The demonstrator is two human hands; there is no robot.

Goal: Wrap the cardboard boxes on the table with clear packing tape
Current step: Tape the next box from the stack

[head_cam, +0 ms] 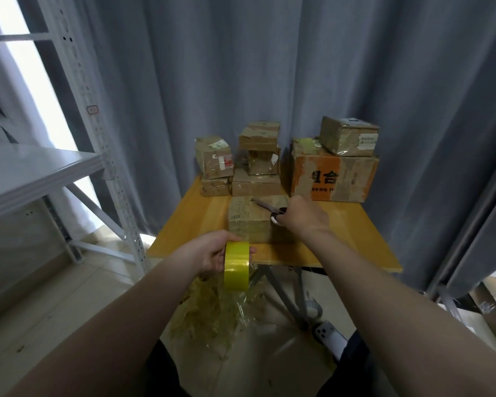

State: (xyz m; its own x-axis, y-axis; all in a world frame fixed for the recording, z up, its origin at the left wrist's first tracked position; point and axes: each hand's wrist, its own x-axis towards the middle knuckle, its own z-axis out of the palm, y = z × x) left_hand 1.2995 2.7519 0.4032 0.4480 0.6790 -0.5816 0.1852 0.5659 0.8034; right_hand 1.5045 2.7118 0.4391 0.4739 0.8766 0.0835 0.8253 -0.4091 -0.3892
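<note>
A cardboard box (248, 220) sits near the front of the small yellow table (195, 219). My left hand (212, 255) grips a yellowish roll of packing tape (236, 266) just in front of the table's near edge. My right hand (305, 217) holds a pair of scissors (265, 206) whose blades lie over the box's top, pointing back left. A stretch of clear tape seems to run from the roll toward the box, but it is hard to make out.
Several more cardboard boxes are stacked at the table's back: a left stack (214, 164), a middle stack (258, 159), and a large orange-printed box (334, 176) with a smaller one on top. A white metal shelf (40, 167) stands left. Crumpled tape waste (212, 308) lies on the floor.
</note>
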